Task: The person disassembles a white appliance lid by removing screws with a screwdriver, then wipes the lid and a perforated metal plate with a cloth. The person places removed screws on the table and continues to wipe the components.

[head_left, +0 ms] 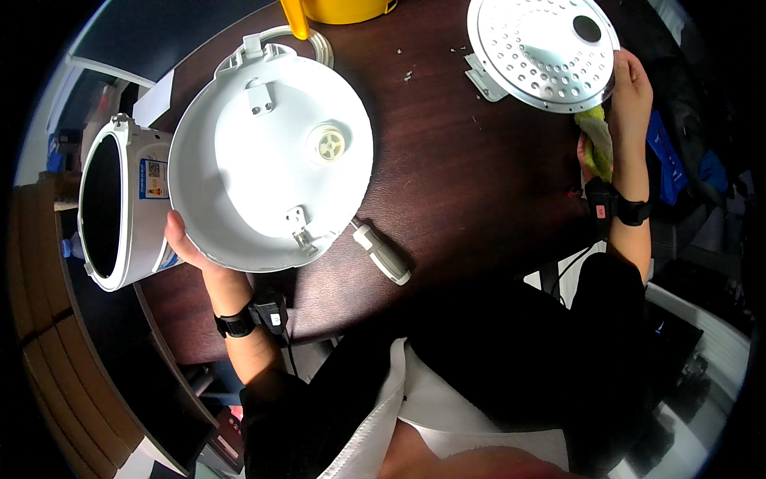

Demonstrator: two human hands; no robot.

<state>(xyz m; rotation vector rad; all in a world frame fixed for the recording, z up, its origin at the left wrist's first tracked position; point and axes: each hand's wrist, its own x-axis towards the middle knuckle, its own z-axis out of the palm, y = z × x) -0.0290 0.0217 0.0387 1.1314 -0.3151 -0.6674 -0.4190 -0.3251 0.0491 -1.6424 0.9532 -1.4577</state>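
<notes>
My left hand (pixel 190 244) is closed on the lower left rim of a round white plastic lid shell (pixel 263 184); its thumb shows outside the rim and the other fingers are hidden behind. The shell's hollow inside faces up, with a round cream-coloured fitting (pixel 330 145) and small metal brackets in it. At the upper right, my right hand (pixel 632 86) grips the edge of a round silvery metal plate (pixel 550 76) covered in small dimples, with one larger dark hole. A yellow-green cloth (pixel 597 142) hangs just below the plate beside my right wrist. How the cloth is held is hidden.
A screwdriver (pixel 383 255) with a pale handle lies right of the shell on the dark brown table (pixel 447 191). Several small screws (pixel 408 77) lie farther back. A white cylindrical appliance body (pixel 128 203) lies at the left, and a yellow container (pixel 343 8) stands at the far edge.
</notes>
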